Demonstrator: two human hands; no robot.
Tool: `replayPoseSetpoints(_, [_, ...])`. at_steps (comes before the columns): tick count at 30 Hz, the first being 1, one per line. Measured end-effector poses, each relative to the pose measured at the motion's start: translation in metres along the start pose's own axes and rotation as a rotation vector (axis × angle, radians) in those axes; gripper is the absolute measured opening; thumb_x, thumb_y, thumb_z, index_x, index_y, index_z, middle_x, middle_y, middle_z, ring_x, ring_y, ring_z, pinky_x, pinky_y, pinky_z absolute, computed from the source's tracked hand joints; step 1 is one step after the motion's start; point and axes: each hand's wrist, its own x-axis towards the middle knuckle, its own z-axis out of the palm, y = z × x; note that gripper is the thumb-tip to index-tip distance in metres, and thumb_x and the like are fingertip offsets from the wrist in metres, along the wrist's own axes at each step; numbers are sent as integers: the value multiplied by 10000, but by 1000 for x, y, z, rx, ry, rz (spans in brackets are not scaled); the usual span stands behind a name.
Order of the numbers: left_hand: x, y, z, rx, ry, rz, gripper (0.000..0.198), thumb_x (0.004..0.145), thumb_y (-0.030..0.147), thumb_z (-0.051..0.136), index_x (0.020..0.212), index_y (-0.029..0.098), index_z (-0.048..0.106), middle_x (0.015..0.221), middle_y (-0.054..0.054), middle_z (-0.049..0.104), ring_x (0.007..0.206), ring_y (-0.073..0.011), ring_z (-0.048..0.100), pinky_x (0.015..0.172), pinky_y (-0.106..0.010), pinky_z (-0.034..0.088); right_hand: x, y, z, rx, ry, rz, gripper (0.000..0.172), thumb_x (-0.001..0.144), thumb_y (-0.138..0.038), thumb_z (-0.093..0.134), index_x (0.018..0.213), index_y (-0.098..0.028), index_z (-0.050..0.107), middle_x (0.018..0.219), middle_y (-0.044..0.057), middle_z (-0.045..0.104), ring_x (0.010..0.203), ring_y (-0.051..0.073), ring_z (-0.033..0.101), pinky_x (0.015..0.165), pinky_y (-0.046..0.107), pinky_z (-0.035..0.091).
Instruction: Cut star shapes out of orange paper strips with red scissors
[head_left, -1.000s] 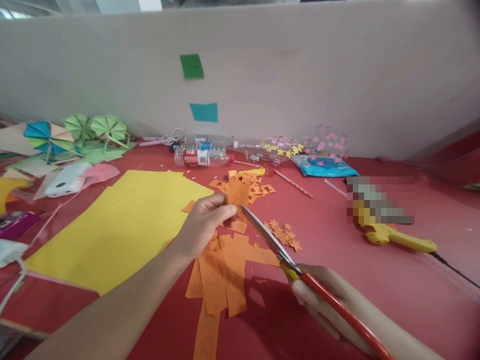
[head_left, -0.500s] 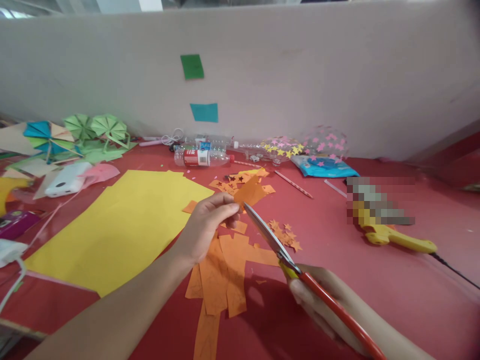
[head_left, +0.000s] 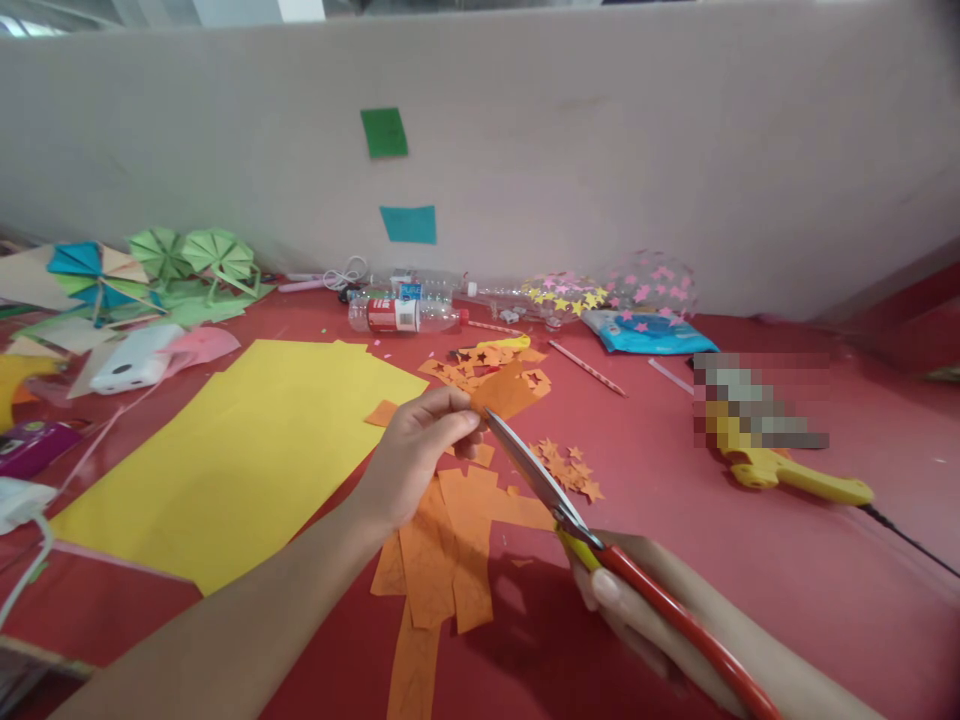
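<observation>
My left hand [head_left: 420, 445] pinches a piece of orange paper [head_left: 511, 392] between thumb and fingers, above the table. My right hand [head_left: 637, 590] is closed round the handles of a pair of scissors [head_left: 551, 485] with red and yellow grips. The blade tips meet the paper's near edge, close to my left fingertips; whether they are cutting I cannot tell. Beneath my hands lie several orange paper strips [head_left: 442, 560] with faint drawn lines. A small heap of orange paper stars [head_left: 566, 468] sits just beyond the scissors. Orange scraps with star-shaped holes [head_left: 450, 372] lie behind the held paper.
Yellow paper sheets [head_left: 247, 440] cover the table's left part. Along the wall lie plastic bottles [head_left: 405, 316], star-decorated clear plastic [head_left: 649, 290] and a blue packet [head_left: 649, 335]. At right rests a yellow corded tool [head_left: 795, 480]. Folded paper umbrellas [head_left: 217, 255] and a white device [head_left: 135, 360] are at left.
The orange paper has tilted lower and turned to the right in my left hand. The scissors' tips have shifted slightly, and my right thumb has moved on the handle.
</observation>
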Motion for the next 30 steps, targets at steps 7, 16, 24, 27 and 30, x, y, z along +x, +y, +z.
replayPoseSetpoints(7, [0, -2, -1, 3, 0, 5, 114, 788, 253, 594, 698, 190, 627, 654, 23, 569, 607, -101, 529, 618, -246, 420, 0, -1, 3, 44, 45, 57, 612, 771, -826, 352, 633, -234, 281, 433, -98, 346, 374, 59, 270, 411, 226, 193])
replayPoseSetpoints(16, [0, -1, -1, 30, 6, -5, 119, 784, 251, 590, 690, 186, 624, 646, 19, 561, 608, -107, 519, 622, -253, 419, -1, -1, 7, 86, 102, 154, 648, 697, -871, 384, 629, -232, 307, 443, -106, 294, 374, 54, 239, 383, 216, 173])
replayPoseSetpoints(24, [0, -1, -2, 15, -9, 5, 125, 796, 242, 586, 687, 189, 618, 645, 26, 553, 615, -102, 519, 622, -246, 416, 0, -4, 7, 113, 119, 214, 682, 621, -901, 407, 630, -227, 309, 457, -119, 267, 390, 41, 234, 383, 193, 183])
replayPoseSetpoints(27, [0, -1, -2, 13, -13, 8, 128, 800, 237, 587, 687, 188, 621, 638, 28, 548, 615, -99, 520, 620, -241, 415, 0, -4, 7, 99, 99, 200, 663, 659, -883, 405, 622, -229, 305, 445, -114, 276, 377, 40, 230, 368, 199, 165])
replayPoseSetpoints(30, [0, -1, -2, 10, -17, 0, 132, 797, 232, 586, 677, 186, 617, 638, 26, 553, 610, -101, 521, 621, -245, 418, -1, -4, 7, 85, 120, 184, 653, 678, -874, 405, 626, -232, 300, 459, -104, 301, 378, 44, 231, 359, 204, 166])
